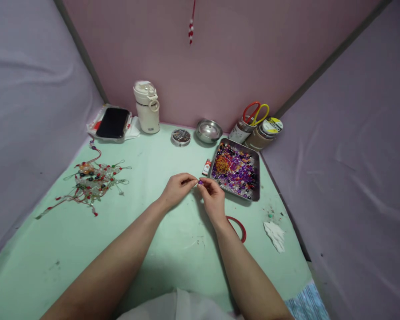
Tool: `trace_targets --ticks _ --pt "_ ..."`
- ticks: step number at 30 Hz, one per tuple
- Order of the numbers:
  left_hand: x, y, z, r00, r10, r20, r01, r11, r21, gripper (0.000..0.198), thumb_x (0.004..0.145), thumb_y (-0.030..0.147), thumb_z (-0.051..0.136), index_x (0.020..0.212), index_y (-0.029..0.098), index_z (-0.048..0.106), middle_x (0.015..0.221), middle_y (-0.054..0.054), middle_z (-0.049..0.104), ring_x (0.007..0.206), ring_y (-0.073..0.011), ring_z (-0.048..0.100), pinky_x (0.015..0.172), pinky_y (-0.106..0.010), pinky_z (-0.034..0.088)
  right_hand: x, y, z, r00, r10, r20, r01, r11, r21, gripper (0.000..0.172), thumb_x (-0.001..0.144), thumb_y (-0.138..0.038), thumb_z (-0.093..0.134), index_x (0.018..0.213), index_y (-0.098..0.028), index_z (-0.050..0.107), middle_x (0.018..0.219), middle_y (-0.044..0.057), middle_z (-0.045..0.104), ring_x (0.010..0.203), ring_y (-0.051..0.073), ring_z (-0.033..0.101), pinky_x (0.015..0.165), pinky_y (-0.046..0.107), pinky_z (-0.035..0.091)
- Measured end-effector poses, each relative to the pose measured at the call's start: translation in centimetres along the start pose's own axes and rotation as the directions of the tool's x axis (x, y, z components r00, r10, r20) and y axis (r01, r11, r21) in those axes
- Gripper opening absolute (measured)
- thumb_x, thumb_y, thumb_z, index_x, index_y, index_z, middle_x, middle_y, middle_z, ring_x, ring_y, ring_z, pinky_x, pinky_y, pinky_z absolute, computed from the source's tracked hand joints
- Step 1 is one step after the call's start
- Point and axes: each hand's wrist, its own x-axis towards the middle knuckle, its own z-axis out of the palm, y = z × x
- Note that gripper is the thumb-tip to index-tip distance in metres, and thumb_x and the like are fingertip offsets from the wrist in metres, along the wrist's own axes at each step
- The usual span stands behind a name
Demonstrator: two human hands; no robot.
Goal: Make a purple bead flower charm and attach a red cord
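Entry: purple bead point(200, 182) – pinched between our two hands, just above the pale green table point(153, 249).
Our left hand point(177, 189) and right hand point(213, 198) meet tip to tip, thumbs and forefingers closed on the small round bead, the other fingers curled in. Just right of them is a rectangular metal tray point(258, 178) – glossy purple, black and clear beads, a tangle of orange thread point(222, 164).
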Motion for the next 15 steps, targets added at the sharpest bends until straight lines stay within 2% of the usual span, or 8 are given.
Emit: trace_targets --ticks 4,12,15 --pt "0.07 -0.25 0.05 0.999 -0.028 0.021 0.029 0.998 -0.048 0.025 0.083 0.038 0.058 0.085 0.017 0.07 0.083 -0.004 0.071 0.078 -0.0174 0.062 0.075 -0.029 0.047 -0.05 0.27 -0.17 0.999 -0.037 -0.001 0.037 0.995 -0.089 0.026 0.082 -0.033 0.061 0.102 -0.02 0.07 0.101 0.007 0.07 0.089 0.019 0.063 0.084 0.036 0.05" --pt "0.14 -0.52 0.5 0.998 -0.051 0.042 0.057 0.985 -0.163 0.024 0.082 0.038 0.06 0.084 0.015 0.069 0.082 -0.005 0.071 0.078 -0.0167 0.062 0.076 -0.03 0.047 -0.31 0.1 -0.33 0.998 -0.068 0.004 0.068 0.988 -0.14 0.027 0.086 -0.032 0.055 0.104 -0.021 0.072 0.096 0.006 0.071 0.077 0.017 0.062 0.076 0.035 0.051" --pt "0.06 -0.31 0.47 0.997 -0.049 0.063 0.061 0.979 -0.196 0.022 0.082 0.034 0.059 0.085 0.015 0.069 0.083 -0.005 0.07 0.08 -0.0162 0.062 0.077 -0.03 0.047 -0.59 -0.02 -0.37 0.995 -0.096 0.003 0.095 0.983 -0.155 0.03 0.087 -0.032 0.054 0.11 -0.021 0.069 0.098 0.006 0.07 0.076 0.016 0.061 0.076 0.033 0.05"
